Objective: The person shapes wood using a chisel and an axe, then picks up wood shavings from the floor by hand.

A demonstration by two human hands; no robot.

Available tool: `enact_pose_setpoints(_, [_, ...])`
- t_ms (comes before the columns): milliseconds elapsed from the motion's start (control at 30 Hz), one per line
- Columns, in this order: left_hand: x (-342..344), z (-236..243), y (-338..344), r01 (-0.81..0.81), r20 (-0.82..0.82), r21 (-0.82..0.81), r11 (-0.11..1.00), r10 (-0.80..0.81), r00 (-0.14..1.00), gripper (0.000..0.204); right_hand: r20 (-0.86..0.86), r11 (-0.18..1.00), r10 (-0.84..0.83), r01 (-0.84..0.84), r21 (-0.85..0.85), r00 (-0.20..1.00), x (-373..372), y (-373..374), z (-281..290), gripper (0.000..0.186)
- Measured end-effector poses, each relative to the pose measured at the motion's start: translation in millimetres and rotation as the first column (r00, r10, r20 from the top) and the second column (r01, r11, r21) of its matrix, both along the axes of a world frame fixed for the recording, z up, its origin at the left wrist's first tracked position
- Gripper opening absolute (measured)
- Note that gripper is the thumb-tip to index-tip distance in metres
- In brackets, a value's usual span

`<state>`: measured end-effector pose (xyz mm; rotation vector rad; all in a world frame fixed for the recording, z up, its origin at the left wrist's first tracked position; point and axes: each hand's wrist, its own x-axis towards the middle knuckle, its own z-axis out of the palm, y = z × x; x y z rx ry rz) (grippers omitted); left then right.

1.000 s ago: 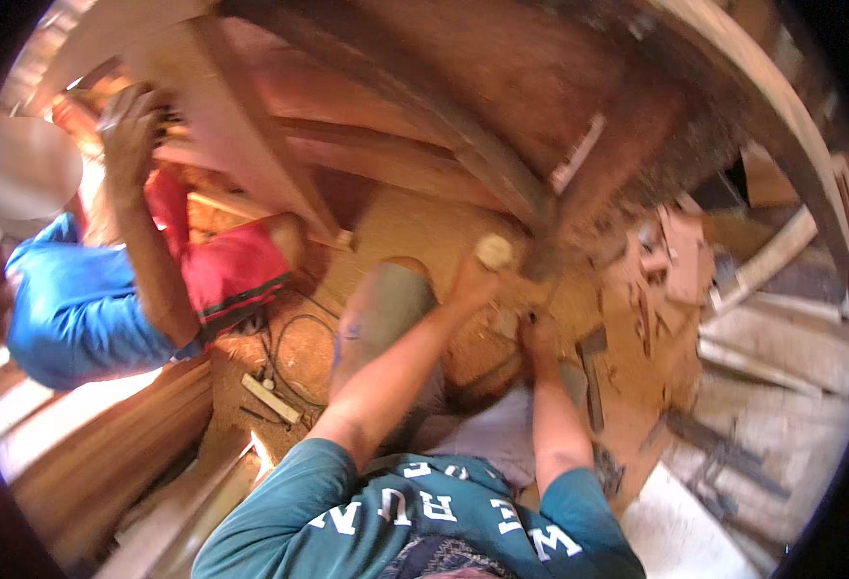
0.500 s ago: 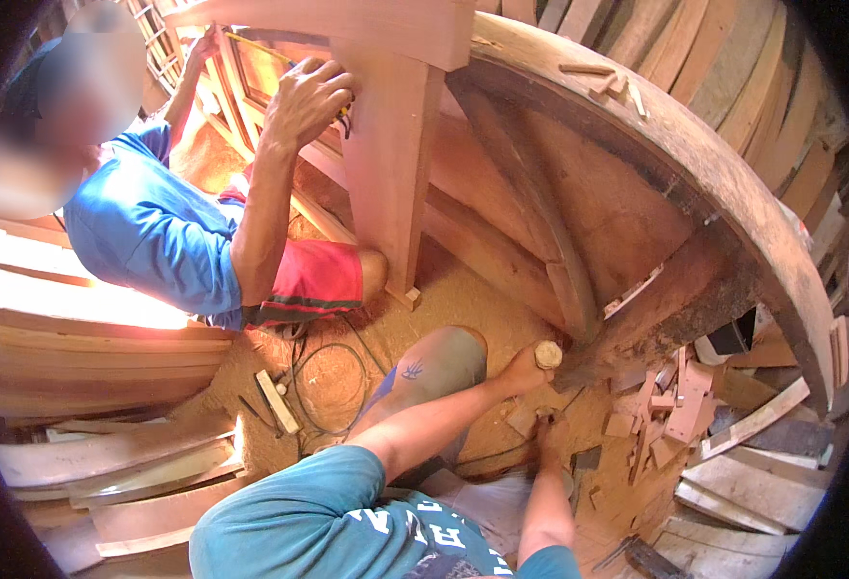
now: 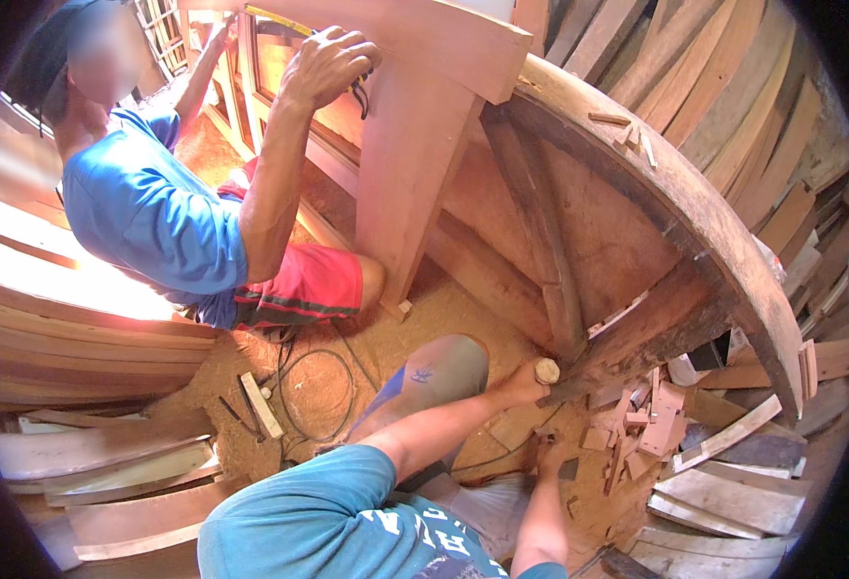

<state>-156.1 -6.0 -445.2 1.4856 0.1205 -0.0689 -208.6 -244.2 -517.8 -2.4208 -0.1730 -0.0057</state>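
My left hand (image 3: 519,384) is closed around a pale, round-ended wooden piece (image 3: 546,371), beside the foot of the dark curved timber. Only its round end shows clearly. Lower down and closer to me, my right hand (image 3: 547,454) is low over the dusty floor, its fingers curled in. Whatever it grips is too small and dark to name. A flat piece of wood (image 3: 518,425) lies on the floor between the hands, and a small dark block (image 3: 568,469) is just right of my right hand.
A co-worker in a blue shirt (image 3: 154,203) kneels at left, holding a yellow tape measure (image 3: 279,21) along a wooden frame. A large curved beam (image 3: 695,183) arches on the right. Wood scraps (image 3: 661,420), stacked planks (image 3: 733,497) and a looped cable (image 3: 352,386) lie around.
The whole view has shifted a little, with the frame and co-worker appearing further right. Both my hands keep nearly the same places, the left still gripping the round-ended piece.
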Motion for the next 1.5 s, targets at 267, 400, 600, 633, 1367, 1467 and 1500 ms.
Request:
enact_pose_setpoints(267, [5, 20, -20, -0.029, 0.149, -0.11, 0.993, 0.045, 0.988, 0.049, -0.015, 0.995, -0.023, 0.021, -0.1, 1.0, -7, -17, -3, 0.028])
enact_pose_setpoints(400, [2, 53, -21, -0.114, 0.009, 0.0, 0.993, 0.114, 0.993, 0.055, 0.083, 0.992, -0.096, 0.089, 0.086, 0.992, -13, -13, -2, 0.032])
enact_pose_setpoints(600, [0, 117, 44, -0.226, -0.272, -0.817, 0.531, -0.009, 0.962, 0.023, 0.047, 0.974, -0.223, 0.22, 0.062, 0.974, -32, 4, 34, 0.03])
enact_pose_setpoints(633, [-5, 128, 51, -0.215, -0.252, -0.843, 0.494, -0.009, 0.968, 0.021, -0.036, 0.963, -0.252, 0.255, 0.089, 0.967, -40, 12, 52, 0.029])
enact_pose_setpoints(1367, [-95, 251, 67, -0.19, -0.17, -0.971, 0.146, 0.138, 0.976, 0.045, -0.128, 0.858, -0.316, 0.341, 0.384, 0.94, -110, 8, 140, 0.019])
enact_pose_setpoints(1467, [-95, 249, 72, -0.212, -0.192, -0.97, 0.117, 0.163, 0.968, 0.046, -0.148, 0.823, -0.337, 0.367, 0.434, 0.93, -110, 15, 145, 0.017])
enact_pose_setpoints(1500, [-96, 248, 75, -0.223, -0.201, -0.968, 0.113, 0.177, 0.963, 0.047, -0.133, 0.838, -0.334, 0.359, 0.412, 0.933, -110, 18, 149, 0.016])
